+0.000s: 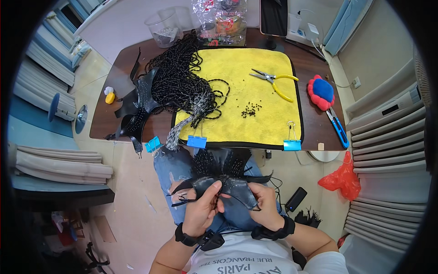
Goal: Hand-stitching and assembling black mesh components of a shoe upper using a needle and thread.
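Above my lap I hold a black leather-like piece (239,188) with punched holes and loose strips along its edges. My left hand (200,213) pinches it near the middle with the thumb on top. My right hand (268,208) grips its right end, the fingers partly hidden behind it. Dark fringed parts (219,162) of the piece spread toward the table edge. On the table's left lies a similar black perforated piece (141,98), next to a heap of black braided cord (182,68) with a grey-white bound end (180,132).
A yellow mat (219,128) bears yellow-handled pliers (276,82) and small dark beads (250,109). Blue binder clips (292,144) sit along its front edge. Rightward are a red-and-blue flower-shaped cushion (321,91) and a blue-handled tool (338,130). Clear cups (164,32) stand behind.
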Tool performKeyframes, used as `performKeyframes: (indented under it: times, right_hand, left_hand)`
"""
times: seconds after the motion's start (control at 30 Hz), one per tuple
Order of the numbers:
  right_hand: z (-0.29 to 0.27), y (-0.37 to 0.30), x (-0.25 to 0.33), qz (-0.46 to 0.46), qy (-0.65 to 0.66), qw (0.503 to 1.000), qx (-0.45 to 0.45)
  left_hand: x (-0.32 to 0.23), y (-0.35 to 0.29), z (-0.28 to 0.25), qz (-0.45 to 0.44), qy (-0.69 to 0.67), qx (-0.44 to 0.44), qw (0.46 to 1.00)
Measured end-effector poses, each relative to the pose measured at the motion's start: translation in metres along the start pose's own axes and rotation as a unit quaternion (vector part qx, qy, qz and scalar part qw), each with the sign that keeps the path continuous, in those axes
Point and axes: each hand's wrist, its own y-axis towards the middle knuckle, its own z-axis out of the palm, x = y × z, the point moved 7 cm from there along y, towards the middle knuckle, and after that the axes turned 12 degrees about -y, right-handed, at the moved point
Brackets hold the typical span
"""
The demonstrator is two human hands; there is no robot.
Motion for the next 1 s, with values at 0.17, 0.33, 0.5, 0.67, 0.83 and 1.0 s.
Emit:
performKeyframes:
  times: [0.17,0.33,0.5,0.67,0.83,1.0]
  right_hand:
    - [0.005,-0.034,-0.029,0.113,0.013,0.992,0.053]
    - [-0.012,-0.052,-0.034,0.185,-0.012,0.976,0.117]
    - [-0.036,-0.072,-0.055,0.177,-0.03,0.978,0.108]
    - [-0.061,-0.09,-0.068,0.182,-0.128,0.969,0.109]
    - [-0.095,-0.115,-0.097,0.215,-0.134,0.965,0.069]
    - [-0.132,-0.102,-0.086,0.211,0.025,0.976,-0.049]
  left_hand:
    - [-0.001,0.001,0.0,-0.002,-0.01,0.006,1.0]
    - [0.0,0.001,-0.001,-0.003,-0.001,0.006,1.0]
    - [0.0,0.0,0.001,-0.001,-0.001,0.0,1.0]
    - [0.0,0.0,0.001,0.006,-0.002,0.0,1.0]
    - [0.006,-0.005,-0.003,-0.031,-0.039,0.02,0.999]
    - [0.014,-0.021,-0.01,-0.03,-0.129,0.035,0.991]
